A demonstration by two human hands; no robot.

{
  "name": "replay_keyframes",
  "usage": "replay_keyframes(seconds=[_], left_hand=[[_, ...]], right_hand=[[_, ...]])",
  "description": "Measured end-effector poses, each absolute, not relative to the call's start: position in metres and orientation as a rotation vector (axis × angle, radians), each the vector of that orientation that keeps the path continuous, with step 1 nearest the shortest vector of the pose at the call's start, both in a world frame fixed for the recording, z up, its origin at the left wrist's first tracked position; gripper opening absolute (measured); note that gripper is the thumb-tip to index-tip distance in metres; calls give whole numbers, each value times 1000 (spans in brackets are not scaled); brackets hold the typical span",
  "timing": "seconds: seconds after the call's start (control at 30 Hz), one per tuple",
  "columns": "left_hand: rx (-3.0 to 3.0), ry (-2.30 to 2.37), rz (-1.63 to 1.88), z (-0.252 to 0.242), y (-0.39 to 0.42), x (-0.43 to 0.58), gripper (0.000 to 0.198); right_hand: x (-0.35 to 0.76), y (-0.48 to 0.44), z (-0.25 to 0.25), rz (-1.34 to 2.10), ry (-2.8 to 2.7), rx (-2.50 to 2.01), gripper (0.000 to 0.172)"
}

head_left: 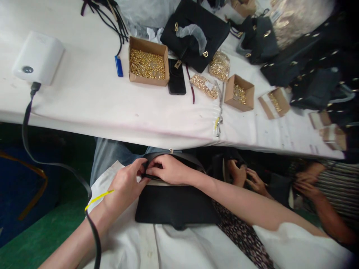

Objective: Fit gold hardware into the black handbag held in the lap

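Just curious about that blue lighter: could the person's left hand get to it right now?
Probably yes, once the left hand lets go of the black bag: only the white table edge and surface seem to lie between.

No readable lettering or numbers anywhere.

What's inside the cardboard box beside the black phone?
Many small, shiny gold-coloured pieces fill the cardboard box. They hide its bottom, so anything beneath them cannot be seen.
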State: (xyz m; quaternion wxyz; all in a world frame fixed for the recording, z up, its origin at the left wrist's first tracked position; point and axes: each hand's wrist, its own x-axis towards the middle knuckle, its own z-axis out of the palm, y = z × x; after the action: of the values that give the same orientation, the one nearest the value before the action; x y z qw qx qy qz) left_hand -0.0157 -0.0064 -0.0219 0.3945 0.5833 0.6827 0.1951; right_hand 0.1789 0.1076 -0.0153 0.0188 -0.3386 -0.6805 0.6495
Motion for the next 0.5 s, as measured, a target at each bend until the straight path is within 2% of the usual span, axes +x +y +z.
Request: replay_keyframes(seconds=[0.17,0.4,0.5], left_hand=[[1496,1745,505,-23,-7,-17,50],[1484,1757,500,-18,-5,-22,52],[1403,1730,589,-18,-7,-23,52]], right_hand=[[178,103,-17,1963,-2082,-1064,14],[170,107,-29,2151,-1948,-1043,18],[171,109,-30,2132,-1986,-1036,13]])
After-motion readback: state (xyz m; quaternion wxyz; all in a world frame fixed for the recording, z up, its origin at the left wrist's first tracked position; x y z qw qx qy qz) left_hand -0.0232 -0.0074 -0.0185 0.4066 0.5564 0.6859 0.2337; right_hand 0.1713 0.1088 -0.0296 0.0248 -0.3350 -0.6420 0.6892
